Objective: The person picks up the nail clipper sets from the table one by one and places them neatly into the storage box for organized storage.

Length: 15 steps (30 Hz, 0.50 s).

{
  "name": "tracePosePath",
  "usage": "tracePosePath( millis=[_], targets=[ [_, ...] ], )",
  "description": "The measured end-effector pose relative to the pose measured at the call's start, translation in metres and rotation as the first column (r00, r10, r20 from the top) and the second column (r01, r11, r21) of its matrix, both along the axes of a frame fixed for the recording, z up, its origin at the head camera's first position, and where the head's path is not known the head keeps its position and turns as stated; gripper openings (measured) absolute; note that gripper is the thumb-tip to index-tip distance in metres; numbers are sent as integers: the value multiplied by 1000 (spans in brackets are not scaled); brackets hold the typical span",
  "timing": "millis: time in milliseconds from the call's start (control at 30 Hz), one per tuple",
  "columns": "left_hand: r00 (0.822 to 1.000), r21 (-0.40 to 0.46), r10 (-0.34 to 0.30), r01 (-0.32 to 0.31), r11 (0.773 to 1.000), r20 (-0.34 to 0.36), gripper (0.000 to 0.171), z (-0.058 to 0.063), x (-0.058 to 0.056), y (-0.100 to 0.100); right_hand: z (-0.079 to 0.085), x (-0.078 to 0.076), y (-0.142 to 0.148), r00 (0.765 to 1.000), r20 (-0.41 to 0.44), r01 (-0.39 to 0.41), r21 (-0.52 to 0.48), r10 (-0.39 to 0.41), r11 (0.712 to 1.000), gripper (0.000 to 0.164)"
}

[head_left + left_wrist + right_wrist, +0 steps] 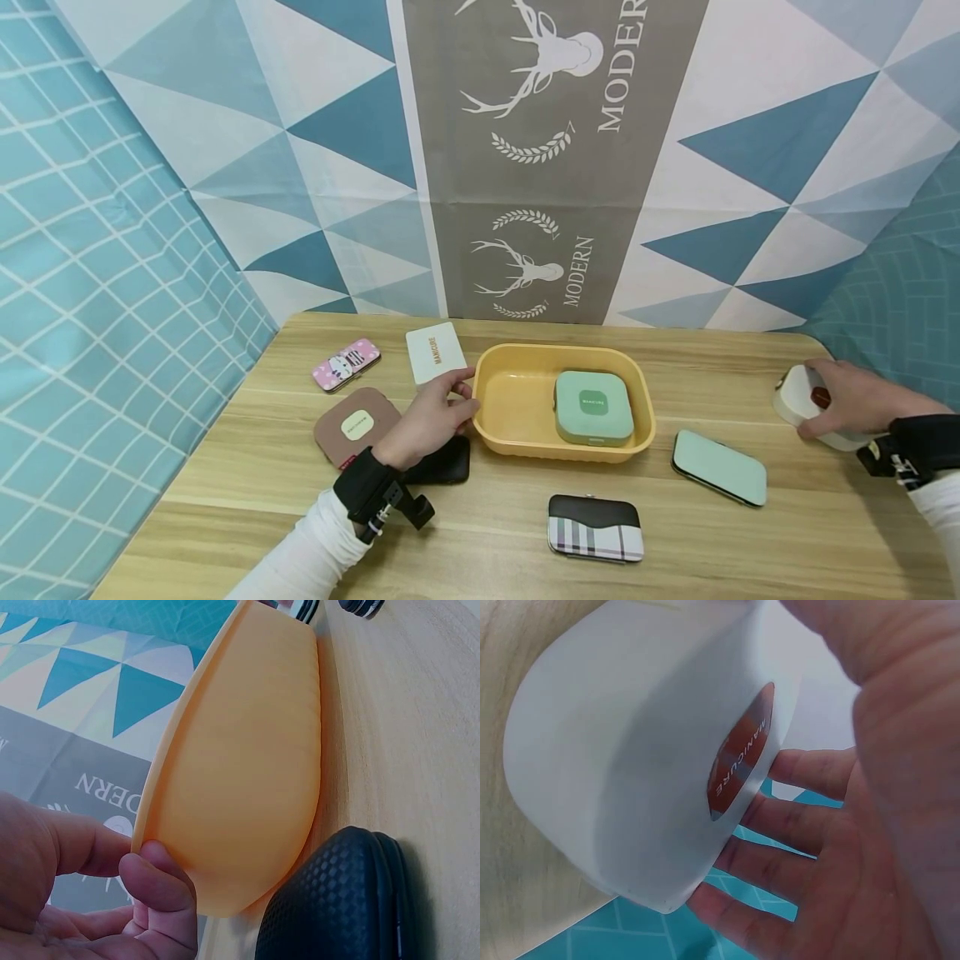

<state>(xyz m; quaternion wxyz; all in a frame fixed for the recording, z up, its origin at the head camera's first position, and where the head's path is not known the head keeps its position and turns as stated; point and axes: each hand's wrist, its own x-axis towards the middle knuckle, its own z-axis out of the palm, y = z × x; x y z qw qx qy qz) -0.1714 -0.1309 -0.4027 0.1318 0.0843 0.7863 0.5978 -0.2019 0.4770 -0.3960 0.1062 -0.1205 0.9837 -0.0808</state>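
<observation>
My left hand (pixel 431 417) pinches the left end of a yellow plastic basket (pixel 517 408) at its rim, thumb outside; the left wrist view shows the basket's smooth outer wall (pixel 240 750). Inside the basket's right half lies a mint-green square manicure case (pixel 611 396). Far to the right, my right hand (pixel 862 396) grips a white rounded manicure case (pixel 795 398) across its top. In the right wrist view, fingertips line one edge of the white case (pixel 660 750), beside its brown "MANICURE" label (pixel 739 754). A black textured case (pixel 330 900) lies beneath my left wrist.
Left of the basket lie a pink cartoon case (pixel 347 364), a white "MANICURE" case (pixel 435 352) and a brown square case (pixel 341 429). A plaid and black case (pixel 595 529) lies in front, a pale green flat case (pixel 720 468) to the right. Patterned cloth (pixel 525 167) hangs behind the table.
</observation>
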Motion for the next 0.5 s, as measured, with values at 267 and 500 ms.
tracePosePath(
  millis=[267, 500],
  targets=[
    [1000, 7, -10, 10, 1000, -4, 56, -1, -1, -1, 0, 1, 0, 1000, -8, 1, 6, -1, 1000, 105],
    [1000, 8, -7, 7, 1000, -2, 56, -1, 0, -1, -1, 2, -1, 1000, -27, -7, 20, 7, 1000, 105]
  ],
)
